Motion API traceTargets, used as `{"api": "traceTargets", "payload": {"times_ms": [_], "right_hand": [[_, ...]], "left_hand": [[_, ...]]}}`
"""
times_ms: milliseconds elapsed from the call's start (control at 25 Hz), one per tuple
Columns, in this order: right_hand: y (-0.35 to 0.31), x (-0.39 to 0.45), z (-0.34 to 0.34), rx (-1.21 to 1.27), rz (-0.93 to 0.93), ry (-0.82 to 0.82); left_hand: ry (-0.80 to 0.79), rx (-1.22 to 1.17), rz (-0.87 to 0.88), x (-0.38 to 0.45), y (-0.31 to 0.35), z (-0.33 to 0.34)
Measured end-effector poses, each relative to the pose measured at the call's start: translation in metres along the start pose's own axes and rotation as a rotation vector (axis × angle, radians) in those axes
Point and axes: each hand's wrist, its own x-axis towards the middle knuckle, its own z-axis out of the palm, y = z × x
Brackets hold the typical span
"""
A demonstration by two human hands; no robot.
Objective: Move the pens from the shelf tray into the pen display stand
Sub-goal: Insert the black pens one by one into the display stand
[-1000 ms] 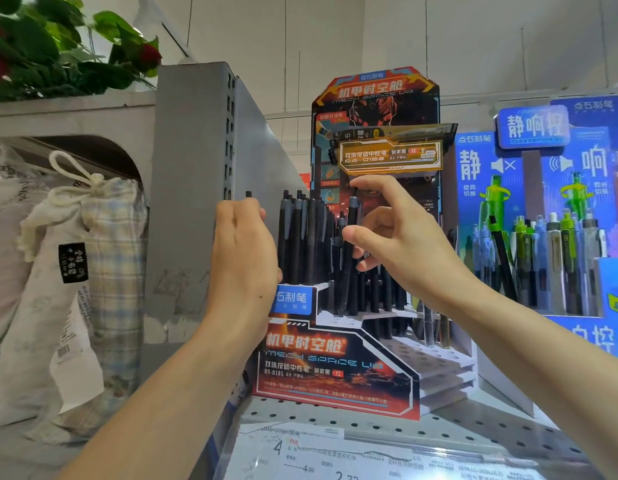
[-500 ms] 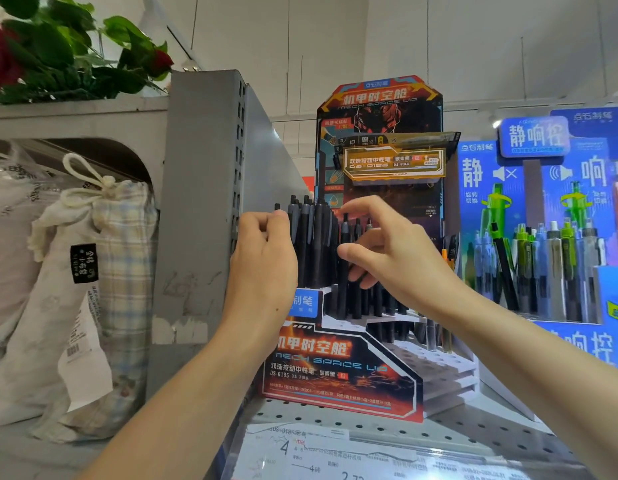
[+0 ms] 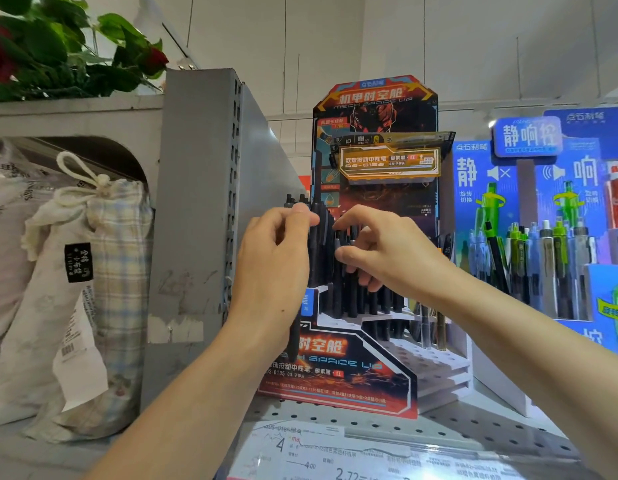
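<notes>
Right hand (image 3: 387, 251) lowered among black pens (image 3: 338, 271), left hand (image 3: 276, 258) shifted rightward

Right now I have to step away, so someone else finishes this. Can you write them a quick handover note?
Left hand: grips a bunch of black pens.
Right hand: fingers curled among the pens standing in the display stand; whether it pinches one is unclear.
Done: the stand's upper rows are filled.
Left: the front holes are still bare; slot in the held pens. The shelf tray is out of view.

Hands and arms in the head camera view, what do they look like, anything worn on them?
Both hands, left and right, are bare: no gloves, rings, watch or bracelet show. Both forearms are uncovered as far as the frame edge, with no sleeve in view. Fingernails are short and unpainted.
</notes>
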Motion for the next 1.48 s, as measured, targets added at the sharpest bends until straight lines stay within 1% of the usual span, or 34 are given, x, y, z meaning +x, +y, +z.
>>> {"api": "traceTargets", "payload": {"times_ms": [80,120,160,240,280,320,360,480,600,720,760,840,880,960,1000,1080,1120,1160,1280,1480], "right_hand": [[-0.001,-0.003,-0.002,-0.07,-0.049,0.075],[-0.002,-0.006,-0.003,0.007,-0.062,0.1],[-0.005,-0.01,-0.004,0.193,-0.057,0.082],[-0.013,-0.017,-0.007,0.645,0.009,-0.084],[-0.015,-0.019,-0.008,0.761,0.026,-0.154],[-0.015,-0.021,-0.009,0.786,0.025,-0.191],[-0.015,-0.022,-0.009,0.771,0.012,-0.201],[-0.015,-0.022,-0.008,0.741,0.008,-0.153],[-0.014,-0.023,-0.007,0.788,0.04,-0.149],[-0.01,-0.021,-0.007,0.814,0.073,-0.165],[-0.009,-0.019,-0.009,0.815,0.081,-0.149],[-0.005,-0.016,-0.018,0.8,0.099,-0.088],[-0.003,-0.015,-0.022,0.791,0.112,-0.047],[0.002,-0.014,-0.025,0.751,0.141,0.038],[0.004,-0.013,-0.024,0.719,0.155,0.073],[0.007,-0.012,-0.018,0.649,0.182,0.12],[0.008,-0.011,-0.016,0.619,0.196,0.13],[0.008,-0.011,-0.014,0.597,0.207,0.134],[0.009,-0.009,-0.012,0.531,0.224,0.143],[0.006,-0.008,-0.012,0.435,0.212,0.145]], "left_hand": [[-0.034,0.002,0.036,-0.003,0.003,0.002],[-0.044,0.009,0.054,-0.004,0.004,0.003],[-0.059,0.017,0.071,-0.005,0.005,0.004],[-0.085,0.023,0.099,-0.006,0.005,0.007],[-0.087,0.017,0.112,-0.007,0.004,0.007],[-0.083,-0.001,0.119,-0.006,0.004,0.007],[-0.08,-0.025,0.118,-0.006,0.003,0.007],[-0.088,-0.11,0.097,-0.005,0.002,0.009],[-0.095,-0.107,0.102,-0.007,0.001,0.011],[-0.135,-0.083,0.099,-0.009,0.0,0.008],[-0.124,-0.042,0.127,-0.013,-0.002,0.006],[-0.084,0.092,0.247,-0.03,-0.01,-0.004],[-0.091,0.157,0.307,-0.043,-0.016,-0.01],[-0.19,0.268,0.339,-0.069,-0.03,-0.02],[-0.264,0.303,0.309,-0.08,-0.037,-0.024],[-0.396,0.295,0.196,-0.093,-0.046,-0.026],[-0.446,0.298,0.163,-0.097,-0.048,-0.027],[-0.479,0.324,0.167,-0.099,-0.048,-0.028],[-0.529,0.407,0.198,-0.101,-0.046,-0.031],[-0.522,0.427,0.148,-0.105,-0.046,-0.031]]}}
